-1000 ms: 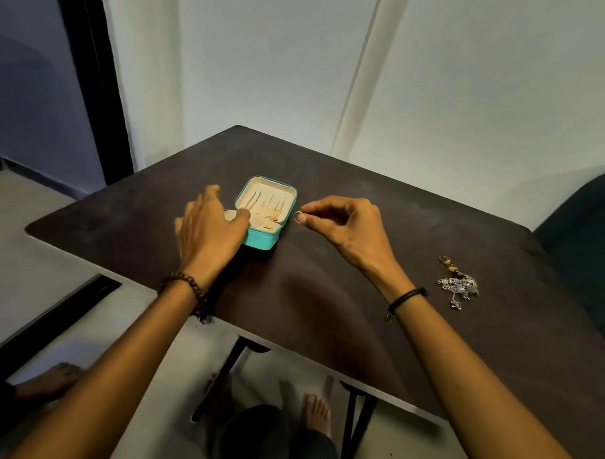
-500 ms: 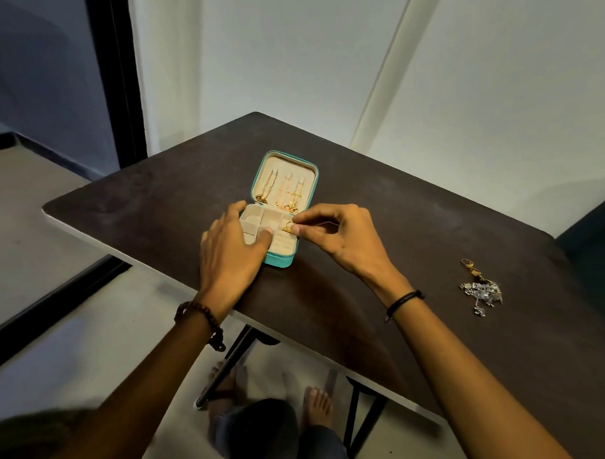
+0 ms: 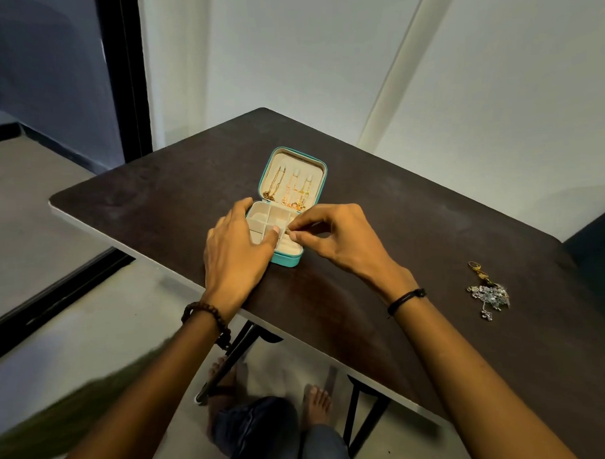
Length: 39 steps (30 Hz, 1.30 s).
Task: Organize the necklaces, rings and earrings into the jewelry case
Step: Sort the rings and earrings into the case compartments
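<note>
Turquoise square jewelry case (image 3: 288, 260) lies open on the dark table (image 3: 365, 313), steadied by the flat, unclenched left hand (image 3: 237, 255), while the right hand (image 3: 342, 241) pinches something tiny, likely a ring, over its right-hand compartments; next, seat it and fetch the silver-and-gold jewelry heap (image 3: 488, 293).

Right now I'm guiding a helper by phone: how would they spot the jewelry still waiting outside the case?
On the dark table, look right of the open teal jewelry case, past the right hand. A small tangled silver pile lies there alone, with a gold piece at its far end.
</note>
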Available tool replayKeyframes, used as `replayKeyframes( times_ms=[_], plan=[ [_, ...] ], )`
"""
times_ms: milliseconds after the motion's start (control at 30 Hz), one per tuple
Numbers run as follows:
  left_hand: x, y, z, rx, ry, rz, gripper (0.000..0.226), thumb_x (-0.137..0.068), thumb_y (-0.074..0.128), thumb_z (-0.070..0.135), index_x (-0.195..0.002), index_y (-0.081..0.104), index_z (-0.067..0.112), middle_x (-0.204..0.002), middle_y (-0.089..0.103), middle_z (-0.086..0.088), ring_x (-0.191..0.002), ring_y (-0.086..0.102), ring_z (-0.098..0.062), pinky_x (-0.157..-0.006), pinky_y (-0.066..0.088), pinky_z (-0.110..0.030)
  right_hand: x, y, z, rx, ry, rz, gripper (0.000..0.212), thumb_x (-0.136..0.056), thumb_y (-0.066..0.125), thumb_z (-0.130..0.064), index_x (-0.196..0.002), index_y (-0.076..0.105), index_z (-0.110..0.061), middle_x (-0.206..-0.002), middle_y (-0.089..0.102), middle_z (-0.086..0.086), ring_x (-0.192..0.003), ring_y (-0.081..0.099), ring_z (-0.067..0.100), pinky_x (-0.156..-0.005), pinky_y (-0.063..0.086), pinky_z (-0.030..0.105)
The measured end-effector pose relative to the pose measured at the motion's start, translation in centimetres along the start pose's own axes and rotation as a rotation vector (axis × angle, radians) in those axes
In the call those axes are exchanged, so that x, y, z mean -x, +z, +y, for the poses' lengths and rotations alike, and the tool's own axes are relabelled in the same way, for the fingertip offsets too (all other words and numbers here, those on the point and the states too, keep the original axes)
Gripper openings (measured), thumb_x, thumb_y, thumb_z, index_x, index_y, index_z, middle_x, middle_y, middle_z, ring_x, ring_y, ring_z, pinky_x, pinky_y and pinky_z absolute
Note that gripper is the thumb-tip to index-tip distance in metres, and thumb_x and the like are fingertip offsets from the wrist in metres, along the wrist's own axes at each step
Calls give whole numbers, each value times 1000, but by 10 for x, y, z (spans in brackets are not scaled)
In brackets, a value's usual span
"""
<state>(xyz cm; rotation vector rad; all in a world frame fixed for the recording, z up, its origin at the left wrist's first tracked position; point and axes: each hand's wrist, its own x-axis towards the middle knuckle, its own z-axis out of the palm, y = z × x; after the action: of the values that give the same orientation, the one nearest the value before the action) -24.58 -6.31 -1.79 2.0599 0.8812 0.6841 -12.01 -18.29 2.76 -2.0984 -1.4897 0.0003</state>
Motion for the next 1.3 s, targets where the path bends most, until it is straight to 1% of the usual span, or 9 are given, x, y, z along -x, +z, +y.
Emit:
replayKeyframes(
  times_ms=[67, 267, 400, 500, 700, 900, 1133, 1200, 1300],
  plan=[
    [0, 0, 0, 0, -4, -4, 68, -91, 66, 41, -149, 37, 22, -142, 55, -6, -131, 50, -24, -108, 44, -47, -1, 0, 0, 37, -28, -19, 19, -89, 75, -13, -107, 78, -9, -106, 75, 2, -95, 67, 7, -84, 52, 10],
    [-2, 0, -2, -6, -3, 11, 67, -92, 66, 41, -149, 37, 22, -141, 55, -7, -130, 50, -25, -106, 44, -47, -5, 1, -2, 91, -52, -66, 21, -89, 71, -10, -110, 76, -8, -109, 70, 4, -95, 67, 13, -85, 54, 15],
    [-2, 2, -2, -8, -6, 16, 67, -91, 67, 42, -148, 37, 23, -140, 55, -7, -130, 50, -25, -106, 44, -46, -4, 2, -2, 109, -63, -104, 24, -90, 69, -11, -114, 74, -9, -113, 65, 3, -98, 65, 12, -86, 58, 23],
    [-2, 2, -2, -10, -5, 16, 68, -91, 67, 42, -149, 37, 23, -142, 54, -7, -131, 50, -25, -106, 45, -46, -4, 2, -3, 111, -45, -126, 25, -91, 67, -12, -115, 73, -7, -115, 63, 5, -101, 64, 14, -88, 58, 25],
    [-4, 3, -6, -3, -7, 7, 68, -91, 67, 44, -149, 36, 24, -141, 54, -7, -131, 50, -26, -105, 46, -47, -2, 5, -1, 91, -17, -71, 28, -87, 68, -11, -114, 70, -7, -115, 63, 4, -97, 64, 12, -86, 58, 29],
    [-4, 3, -6, -12, 7, 15, 66, -91, 67, 43, -147, 38, 23, -139, 56, -6, -129, 52, -24, -103, 47, -47, -1, 7, -3, 166, -19, -110, 25, -91, 63, -17, -112, 71, -8, -115, 60, 6, -105, 59, 20, -90, 55, 40],
    [-3, 2, -4, -22, 3, 11, 66, -91, 67, 42, -147, 38, 22, -139, 56, -6, -129, 51, -24, -105, 46, -46, -2, 7, -9, 264, -18, -158, 26, -94, 57, -20, -115, 67, -9, -119, 58, 9, -109, 52, 21, -91, 53, 39],
    [-3, 2, -4, -22, 6, 11, 66, -91, 67, 42, -147, 38, 22, -139, 56, -6, -128, 51, -24, -104, 46, -46, 0, 8, -9, 226, -7, -125, 25, -92, 59, -19, -114, 67, -9, -117, 59, 8, -107, 55, 20, -90, 54, 39],
    [-1, 2, -4, -12, 34, 37, 66, -91, 69, 39, -147, 39, 20, -142, 53, -6, -132, 47, -23, -106, 44, -44, 10, 8, -8, 56, 55, 44, 23, -90, 64, -15, -112, 68, -10, -111, 64, 4, -99, 62, 14, -89, 56, 31]
  ],
)
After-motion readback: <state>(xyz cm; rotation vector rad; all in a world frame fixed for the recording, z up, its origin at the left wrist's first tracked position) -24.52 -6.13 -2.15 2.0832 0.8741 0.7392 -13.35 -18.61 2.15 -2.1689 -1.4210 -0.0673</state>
